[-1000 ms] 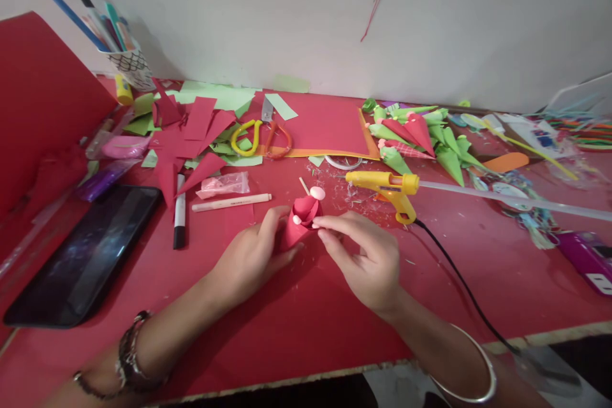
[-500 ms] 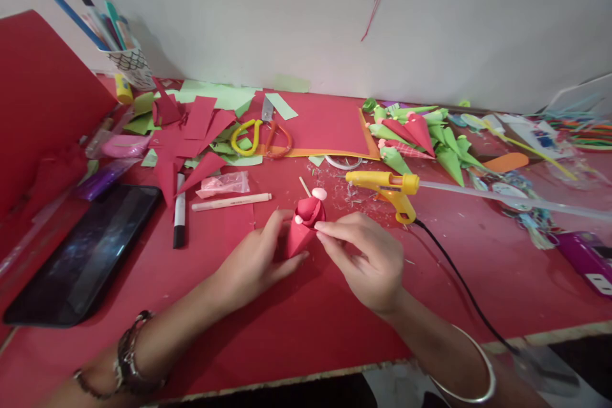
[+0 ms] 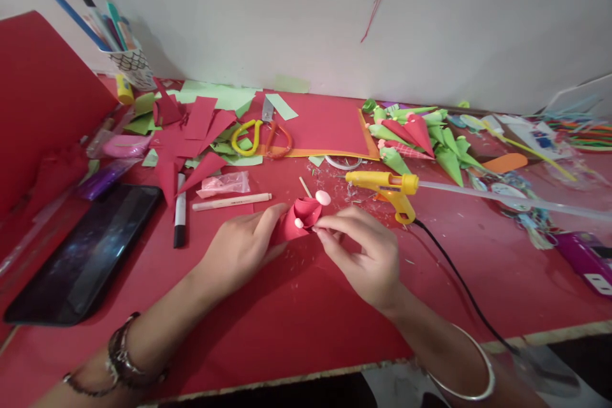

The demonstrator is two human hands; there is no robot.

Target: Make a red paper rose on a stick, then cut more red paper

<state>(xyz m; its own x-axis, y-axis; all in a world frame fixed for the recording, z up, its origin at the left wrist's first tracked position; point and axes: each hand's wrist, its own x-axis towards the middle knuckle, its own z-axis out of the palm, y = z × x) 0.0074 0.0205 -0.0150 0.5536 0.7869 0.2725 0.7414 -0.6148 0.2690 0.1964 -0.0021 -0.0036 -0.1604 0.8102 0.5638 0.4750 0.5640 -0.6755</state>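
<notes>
My left hand (image 3: 241, 242) wraps round a red paper cone (image 3: 292, 227), whose open, rolled end faces up and to the right. A small pale-pink ball (image 3: 299, 223) sits on the cone's near rim. The thumb and forefinger of my right hand (image 3: 361, 248) close on the cone's right edge; whether something tiny is also between them is hidden. Just beyond the cone is a larger pink ball (image 3: 322, 197), close to a thin pale stick (image 3: 305, 187). A yellow glue gun (image 3: 382, 183) lies beyond my right hand.
Scissors (image 3: 262, 138) and red and green paper scraps (image 3: 198, 118) lie at the back. Finished-looking green and red cones (image 3: 421, 131) are heaped at the right. On the left are a black phone (image 3: 86, 255), a marker (image 3: 180, 213) and a pen cup (image 3: 131, 67). A black cord (image 3: 459, 280) runs to the front edge.
My left hand has shifted slightly left and tilted the cone over, so its open end shows more towards the right. My right fingertips stay at its edge.
</notes>
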